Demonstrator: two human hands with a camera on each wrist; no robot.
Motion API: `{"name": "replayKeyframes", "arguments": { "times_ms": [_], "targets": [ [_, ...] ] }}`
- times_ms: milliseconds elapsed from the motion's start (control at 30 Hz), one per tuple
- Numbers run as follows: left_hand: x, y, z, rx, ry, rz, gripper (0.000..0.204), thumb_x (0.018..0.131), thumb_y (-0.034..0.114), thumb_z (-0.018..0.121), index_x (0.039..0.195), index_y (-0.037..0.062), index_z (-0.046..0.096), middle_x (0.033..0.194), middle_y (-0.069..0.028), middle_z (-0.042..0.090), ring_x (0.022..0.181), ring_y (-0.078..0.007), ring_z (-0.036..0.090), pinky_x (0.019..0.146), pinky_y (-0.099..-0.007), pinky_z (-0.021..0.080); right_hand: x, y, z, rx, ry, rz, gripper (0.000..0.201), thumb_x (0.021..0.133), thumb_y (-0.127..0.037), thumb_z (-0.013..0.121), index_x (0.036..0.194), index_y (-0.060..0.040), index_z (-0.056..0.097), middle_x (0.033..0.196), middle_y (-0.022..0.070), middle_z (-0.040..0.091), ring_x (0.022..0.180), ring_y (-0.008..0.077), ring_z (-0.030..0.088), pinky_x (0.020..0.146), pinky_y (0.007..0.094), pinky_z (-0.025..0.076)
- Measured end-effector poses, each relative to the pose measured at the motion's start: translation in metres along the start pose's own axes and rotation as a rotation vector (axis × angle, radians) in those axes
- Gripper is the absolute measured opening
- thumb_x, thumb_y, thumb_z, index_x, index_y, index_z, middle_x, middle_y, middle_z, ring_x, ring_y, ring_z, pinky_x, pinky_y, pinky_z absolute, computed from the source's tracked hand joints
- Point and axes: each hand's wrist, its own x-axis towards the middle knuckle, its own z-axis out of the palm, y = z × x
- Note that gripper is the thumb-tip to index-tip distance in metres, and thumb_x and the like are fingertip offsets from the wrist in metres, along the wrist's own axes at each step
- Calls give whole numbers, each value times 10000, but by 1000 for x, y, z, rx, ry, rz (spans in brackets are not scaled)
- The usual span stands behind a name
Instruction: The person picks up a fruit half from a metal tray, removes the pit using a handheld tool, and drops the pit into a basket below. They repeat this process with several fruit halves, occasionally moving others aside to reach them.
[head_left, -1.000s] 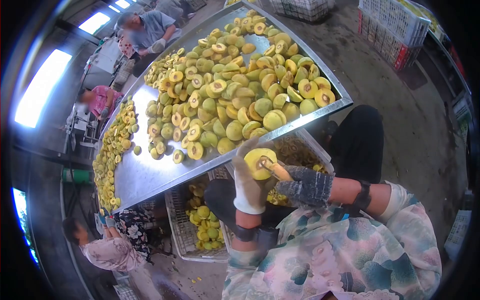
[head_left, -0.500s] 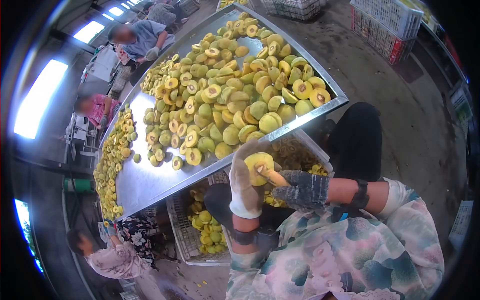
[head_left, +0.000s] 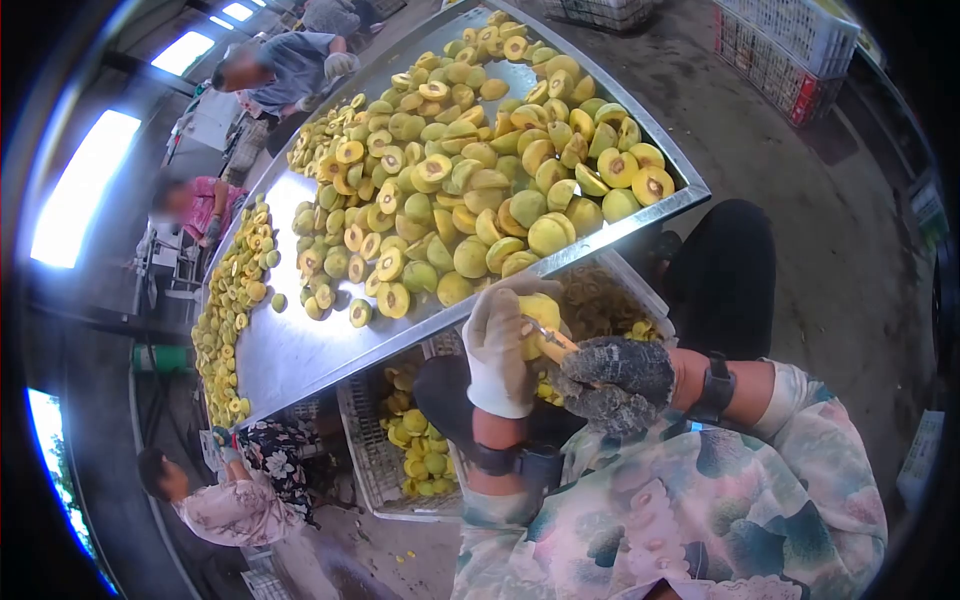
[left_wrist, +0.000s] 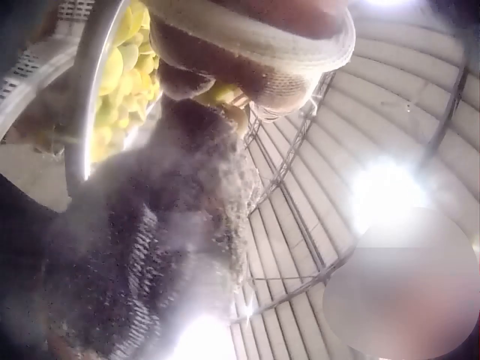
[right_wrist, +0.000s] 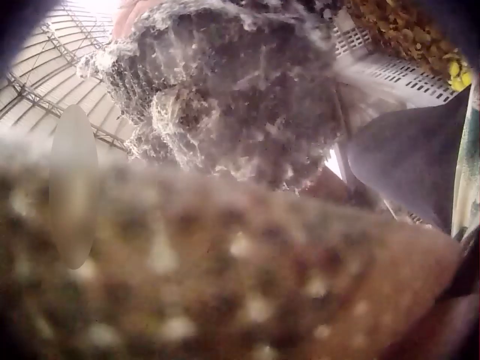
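Observation:
In the head view my left hand (head_left: 497, 350), in a white glove, grips a yellow fruit half (head_left: 541, 310) just below the metal table's near edge. My right hand (head_left: 612, 380), in a dark grey knit glove, grips a small wooden-handled tool (head_left: 553, 343) whose tip is pushed into the fruit. The left wrist view shows the white glove's cuff (left_wrist: 255, 45) at the top, a bit of yellow fruit (left_wrist: 217, 94) under it and the dark glove (left_wrist: 165, 247) below. In the right wrist view there is only blurred dark glove (right_wrist: 240, 97).
A long steel table (head_left: 300, 350) carries a heap of halved yellow fruit (head_left: 470, 170). Under its edge stand a crate of whole fruit (head_left: 410, 440) and a crate of brown pits (head_left: 600, 300). Three other workers stand along the table's far side and left end. Stacked crates (head_left: 790, 50) stand at the far right.
The fruit's cut face was turned up with the tool in its pit; now my left fingers cover more of it, and both hands have shifted slightly right.

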Motion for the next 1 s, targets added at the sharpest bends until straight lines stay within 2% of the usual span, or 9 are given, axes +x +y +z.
{"name": "replayKeyframes", "arguments": {
  "times_ms": [233,300,400,533,733,767,867,933,1000],
  "targets": [
    [-3,-11,5,106,169,5,409,928,366,458,1008,-25,545,869,-147,625,604,-169,578,520,-284,489,6,-2,4,-303,215,-17,236,905,-317,537,888,-82,557,572,-2,507,391,93,469,314,221,353],
    [2,-17,-7,-25,9,-59,440,928,395,454,988,-32,542,873,-161,624,575,-174,569,504,-280,479,7,0,-11,27,-49,92,214,906,-304,535,893,-91,562,591,-6,515,408,87,474,323,219,359],
    [0,-8,2,-28,17,-2,482,930,430,430,976,-37,539,850,-159,620,562,-173,566,499,-273,472,9,5,-14,251,-25,121,206,908,-301,534,905,-99,571,622,-12,525,422,85,477,336,215,366],
    [-3,-12,1,44,-20,122,560,924,492,383,968,-45,533,819,-155,604,552,-174,562,495,-265,462,5,-3,-11,-76,-33,55,214,912,-282,533,996,-90,577,752,-6,559,516,87,523,394,209,406],
    [-2,-31,-2,-149,-49,61,592,923,527,354,986,-39,517,747,-154,595,545,-191,566,491,-273,474,11,4,-18,225,1,124,205,884,-296,572,934,-97,580,697,9,565,497,92,526,389,211,395],
    [-3,-34,1,-178,103,56,590,924,531,348,994,-30,515,739,-150,595,548,-195,569,490,-271,473,16,3,-22,222,-1,130,205,884,-296,572,934,-97,580,697,9,565,497,92,526,389,211,395],
    [-8,-27,-3,-59,412,40,559,919,540,360,1021,13,516,776,-124,606,556,-204,575,479,-262,460,30,3,-31,-4,-180,149,278,878,-301,563,1016,-60,570,823,94,607,649,179,593,526,270,467],
    [-3,-7,-19,-556,736,-79,517,909,532,401,1034,45,522,842,-97,619,547,-208,573,436,-258,442,38,9,-28,-1513,254,-595,297,862,-282,581,1012,-26,554,764,106,622,663,254,606,601,373,484],
    [-9,-14,-76,-554,687,37,467,906,504,431,1039,67,527,872,-84,620,566,-212,575,443,-268,446,34,-2,-45,-1421,271,-497,342,853,-298,576,1023,-2,558,843,165,639,815,317,616,737,388,466]
  ]
}}
